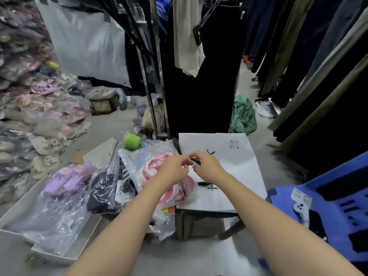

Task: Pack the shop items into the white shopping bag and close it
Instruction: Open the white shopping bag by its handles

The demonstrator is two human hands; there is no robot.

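Observation:
The white shopping bag point(225, 168) lies flat on a dark stool, with a QR code and a black logo printed on it. My right hand point(207, 166) pinches the bag's black cord handle point(196, 161) at the bag's left edge. My left hand point(174, 169) is right beside it, fingertips curled and pinching the same edge of the bag. Under my left hand lie pink slippers in a clear plastic pack point(153, 166). Further left are a black-and-white packed item point(108, 188) and purple slippers in plastic point(67, 179).
A green roll point(132, 140) sits behind the packs. Flat cardboard point(18, 214) lies under the packs on the left. A blue plastic chair point(328, 212) stands at the right. Hanging dark clothes and a metal rack point(159, 86) stand behind, and bagged slippers are piled far left.

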